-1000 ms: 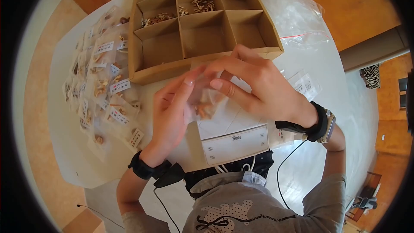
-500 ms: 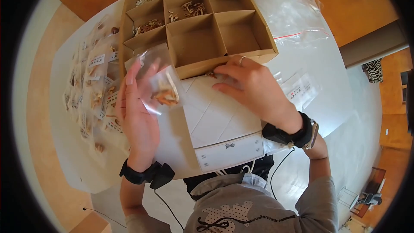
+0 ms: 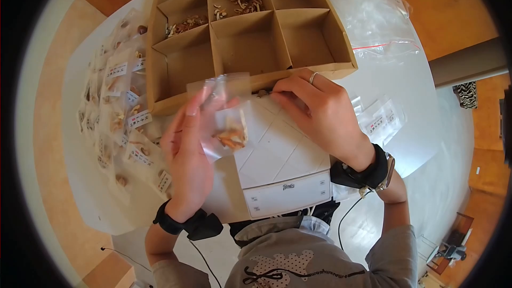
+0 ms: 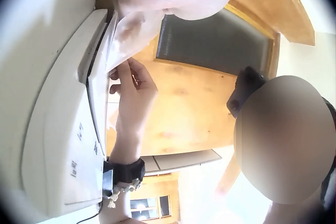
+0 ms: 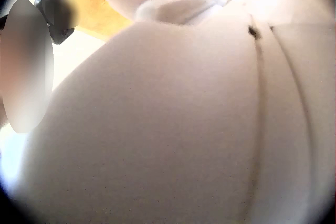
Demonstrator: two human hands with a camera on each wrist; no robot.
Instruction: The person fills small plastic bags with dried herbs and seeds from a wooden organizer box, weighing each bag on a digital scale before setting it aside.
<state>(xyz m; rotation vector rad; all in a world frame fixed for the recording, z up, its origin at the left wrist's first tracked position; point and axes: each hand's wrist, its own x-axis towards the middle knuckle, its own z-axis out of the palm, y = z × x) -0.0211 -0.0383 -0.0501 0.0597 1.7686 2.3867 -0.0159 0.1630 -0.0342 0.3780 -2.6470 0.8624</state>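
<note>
My left hand (image 3: 186, 149) holds a clear plastic bag (image 3: 237, 114) by its upper part, to the left of and over the white scale (image 3: 288, 198). Orange-brown dried pieces (image 3: 232, 137), resembling mushroom slices, lie in the bag's lower end. At the scale's back edge, the bent fingers of my right hand (image 3: 333, 114) are right at some small dark pieces (image 3: 262, 94); whether they pinch one, I cannot tell. The left wrist view shows the right hand (image 4: 134, 85) low over the scale (image 4: 58, 129), fingers curled.
Behind the scale stands a divided cardboard box (image 3: 344, 67), its far compartments holding dried mushrooms (image 3: 248, 4) and other dried pieces. Many labelled, filled bags (image 3: 117, 80) are spread at the left. More labelled bags (image 3: 381, 120) lie right of the scale, with clear plastic (image 3: 368, 16) behind.
The hands were together around the bag, then parted, the left going left with it. Since then the left hand has come back slightly right, while the right stays at the scale's back edge.
</note>
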